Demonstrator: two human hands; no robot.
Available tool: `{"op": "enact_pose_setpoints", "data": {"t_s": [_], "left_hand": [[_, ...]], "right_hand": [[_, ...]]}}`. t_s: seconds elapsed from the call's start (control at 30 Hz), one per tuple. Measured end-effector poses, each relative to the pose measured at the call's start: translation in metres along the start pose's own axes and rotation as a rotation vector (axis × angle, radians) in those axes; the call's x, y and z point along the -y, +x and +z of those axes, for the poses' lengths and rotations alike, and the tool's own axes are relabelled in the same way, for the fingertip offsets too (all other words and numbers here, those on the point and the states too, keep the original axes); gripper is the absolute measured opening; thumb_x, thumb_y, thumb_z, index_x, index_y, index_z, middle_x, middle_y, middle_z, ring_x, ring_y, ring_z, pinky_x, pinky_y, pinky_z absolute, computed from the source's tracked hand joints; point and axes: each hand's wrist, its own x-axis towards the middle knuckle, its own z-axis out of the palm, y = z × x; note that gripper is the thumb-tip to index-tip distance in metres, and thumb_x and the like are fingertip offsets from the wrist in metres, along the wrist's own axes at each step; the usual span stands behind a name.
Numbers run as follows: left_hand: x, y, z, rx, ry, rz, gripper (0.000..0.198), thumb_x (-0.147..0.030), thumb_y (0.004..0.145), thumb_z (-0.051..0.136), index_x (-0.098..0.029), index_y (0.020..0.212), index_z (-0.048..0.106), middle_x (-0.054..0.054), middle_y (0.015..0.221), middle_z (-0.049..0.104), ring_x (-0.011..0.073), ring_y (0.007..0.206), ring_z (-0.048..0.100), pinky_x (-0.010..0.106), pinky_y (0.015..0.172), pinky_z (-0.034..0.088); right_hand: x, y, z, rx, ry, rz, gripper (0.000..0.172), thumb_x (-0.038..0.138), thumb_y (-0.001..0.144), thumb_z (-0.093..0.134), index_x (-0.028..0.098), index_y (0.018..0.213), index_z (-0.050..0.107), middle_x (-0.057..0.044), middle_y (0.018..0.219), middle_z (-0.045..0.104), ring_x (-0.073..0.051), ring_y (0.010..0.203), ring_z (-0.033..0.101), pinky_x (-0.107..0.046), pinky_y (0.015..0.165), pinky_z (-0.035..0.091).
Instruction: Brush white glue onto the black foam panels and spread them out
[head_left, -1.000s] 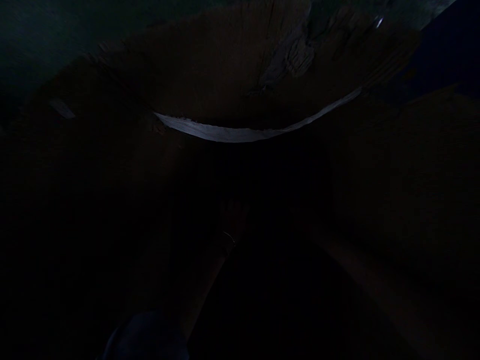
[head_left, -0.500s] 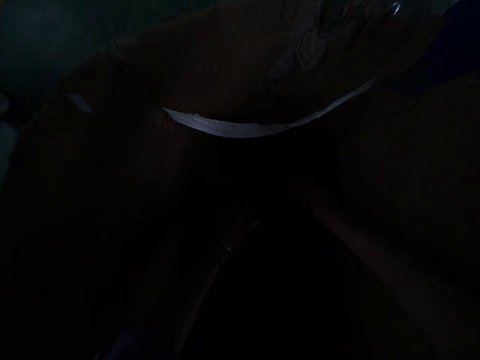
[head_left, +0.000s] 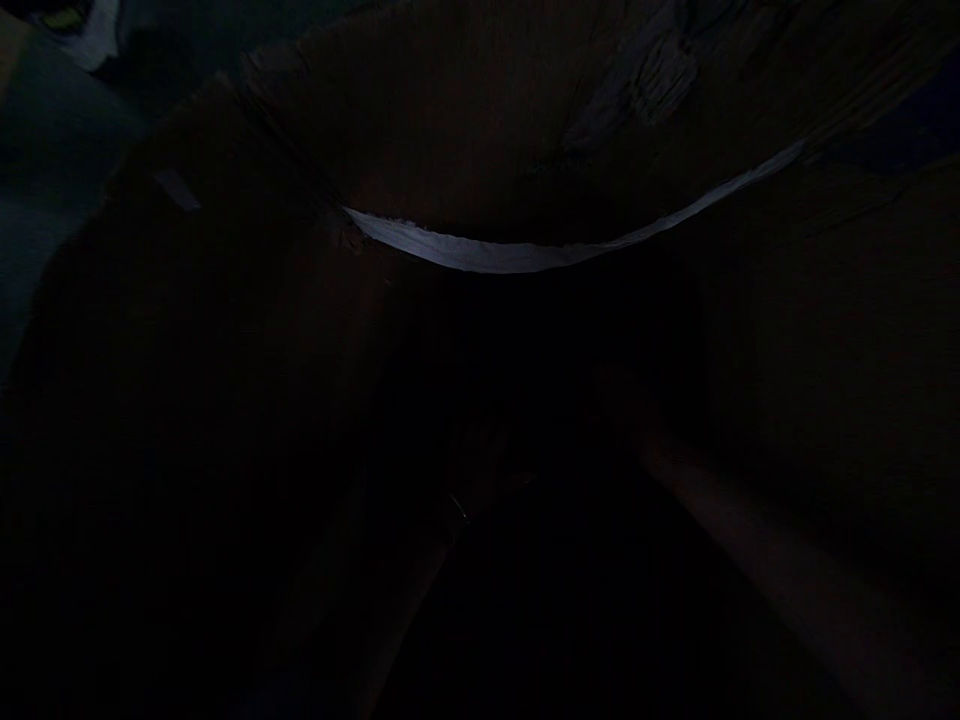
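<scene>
The view is very dark. Both my arms reach forward into a large open cardboard box (head_left: pixel 480 130). My left hand (head_left: pixel 484 450) lies deep in the box's shadow, with a thin bracelet glinting at its wrist. My right hand (head_left: pixel 619 395) is further in and to the right, at the end of a faintly lit forearm. The fingers of both hands are lost in the darkness, and I cannot see whether either hand holds anything. A pale strip of tape (head_left: pixel 525 255) runs along the box's far fold.
Box flaps spread out to the left (head_left: pixel 187 300) and right (head_left: pixel 840 330). The far flap shows torn paper (head_left: pixel 645 80). A dim greenish floor (head_left: pixel 52 170) lies beyond the box at upper left.
The view has shifted, so the box and its tape strip sit slightly further right and higher. My left wrist appears lower in the view and my right forearm has stretched deeper into the box.
</scene>
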Motion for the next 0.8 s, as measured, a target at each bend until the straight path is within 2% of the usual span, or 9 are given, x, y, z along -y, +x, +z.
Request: {"op": "enact_pose_setpoints", "data": {"t_s": [0.23, 0.37, 0.5, 0.67, 0.8], "left_hand": [[0.000, 0.003, 0.000, 0.008, 0.019, -0.010, 0.041, -0.036, 0.084, 0.051, -0.017, 0.119, 0.046, 0.010, 0.125, 0.045, 0.0243, 0.110, 0.047, 0.049, 0.092, 0.041], [0.000, 0.002, 0.002, 0.014, 0.028, -0.012, 0.039, -0.035, 0.084, 0.051, -0.017, 0.117, 0.047, 0.010, 0.122, 0.048, 0.0228, 0.106, 0.050, 0.046, 0.089, 0.044], [0.000, 0.003, 0.005, 0.027, 0.032, -0.017, 0.040, -0.036, 0.084, 0.051, -0.017, 0.118, 0.046, 0.010, 0.123, 0.046, 0.0234, 0.108, 0.049, 0.047, 0.090, 0.042], [0.003, 0.005, 0.009, 0.054, 0.036, -0.010, 0.055, -0.044, 0.080, 0.053, -0.019, 0.127, 0.038, 0.012, 0.132, 0.038, 0.0296, 0.120, 0.036, 0.054, 0.099, 0.029], [0.004, 0.003, 0.007, 0.075, 0.044, 0.025, 0.070, -0.048, 0.073, 0.060, -0.022, 0.132, 0.033, 0.016, 0.132, 0.038, 0.0345, 0.122, 0.031, 0.056, 0.099, 0.022]], "right_hand": [[0.008, 0.002, -0.012, 0.001, -0.077, -0.051, 0.049, 0.040, 0.074, 0.058, 0.013, 0.115, 0.053, -0.018, 0.112, 0.054, -0.034, 0.102, 0.049, -0.047, 0.083, 0.038], [0.018, 0.001, -0.020, 0.073, -0.138, -0.056, 0.045, 0.033, 0.079, 0.052, 0.011, 0.117, 0.050, -0.017, 0.117, 0.052, -0.031, 0.105, 0.048, -0.044, 0.086, 0.038], [0.031, 0.004, -0.028, 0.144, -0.202, -0.057, 0.044, 0.034, 0.079, 0.052, 0.011, 0.117, 0.051, -0.016, 0.113, 0.055, -0.030, 0.101, 0.051, -0.042, 0.083, 0.040], [0.047, 0.013, -0.029, 0.189, -0.217, -0.020, 0.031, 0.024, 0.085, 0.043, 0.011, 0.108, 0.057, -0.015, 0.109, 0.057, -0.027, 0.096, 0.055, -0.038, 0.081, 0.042], [0.051, 0.010, -0.026, 0.155, -0.127, -0.015, 0.032, 0.018, 0.084, 0.040, 0.013, 0.111, 0.055, -0.013, 0.114, 0.057, -0.024, 0.100, 0.054, -0.036, 0.082, 0.043]]}}
